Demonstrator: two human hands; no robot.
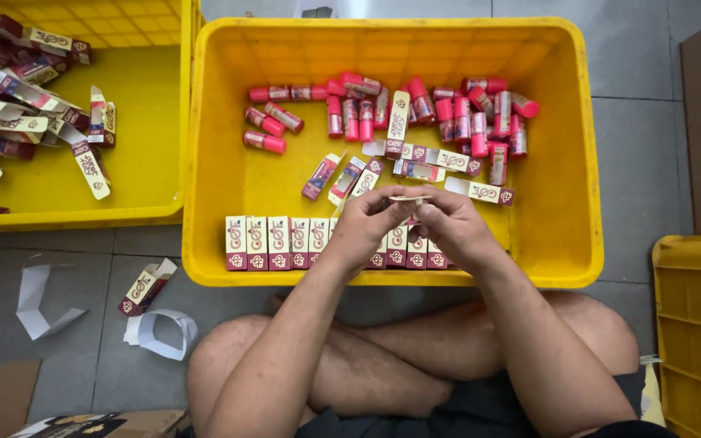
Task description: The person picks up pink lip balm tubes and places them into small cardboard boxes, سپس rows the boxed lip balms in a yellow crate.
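My left hand (367, 223) and my right hand (448, 225) meet over the near side of a yellow crate (212, 162). Together they hold a small cream and maroon carton (411, 198) by its top end; most of it is hidden by my fingers. Under my hands a row of closed cartons (277, 242) stands upright along the crate's near wall. Several pink and red tubes (464, 118) lie in a heap at the far side. Flat unfolded cartons (440, 159) lie between the heap and my hands.
A second yellow crate (139, 105) at the left holds several loose cartons. A third yellow crate (695, 324) is at the right. One carton (146, 285) and white paper scraps (160, 331) lie on the grey tiled floor. My crossed legs are below the crate.
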